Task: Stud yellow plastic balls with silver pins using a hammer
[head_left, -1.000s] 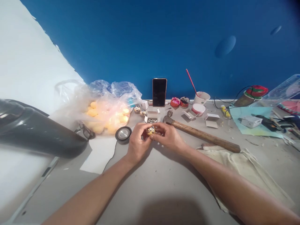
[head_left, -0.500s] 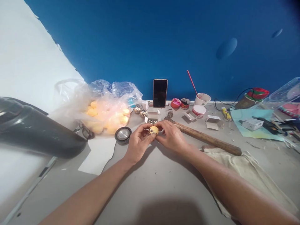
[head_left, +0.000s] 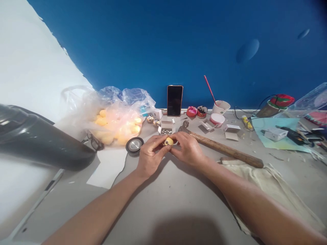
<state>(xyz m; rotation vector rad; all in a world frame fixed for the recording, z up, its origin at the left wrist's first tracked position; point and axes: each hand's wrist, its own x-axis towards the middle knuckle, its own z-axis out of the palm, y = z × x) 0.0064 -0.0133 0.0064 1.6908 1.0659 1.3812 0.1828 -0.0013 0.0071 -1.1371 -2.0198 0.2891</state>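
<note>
My left hand (head_left: 149, 157) and my right hand (head_left: 188, 149) meet over the grey table (head_left: 178, 204), fingers pinched together on a small yellow ball (head_left: 168, 141) with dark studs on part of it. Both hands grip the ball between thumb and fingertips. Just behind them stands a small open box of shiny studs (head_left: 166, 131). Two studded balls (head_left: 153, 120) lie further back. A clear plastic bag of yellow balls (head_left: 114, 119) sits to the left of my hands.
A wooden-handled hammer (head_left: 222, 149) lies right of my hands, above a beige cloth (head_left: 268, 190). A round metal tin (head_left: 134, 145) is beside my left hand. A phone (head_left: 174, 100) leans on the blue wall, near cups and small boxes. A dark curved object (head_left: 38, 143) fills the left.
The ball has been turned in my fingers: a second ago its studded side faced up, now mostly plain yellow shows. Both hands stay in about the same spot.
</note>
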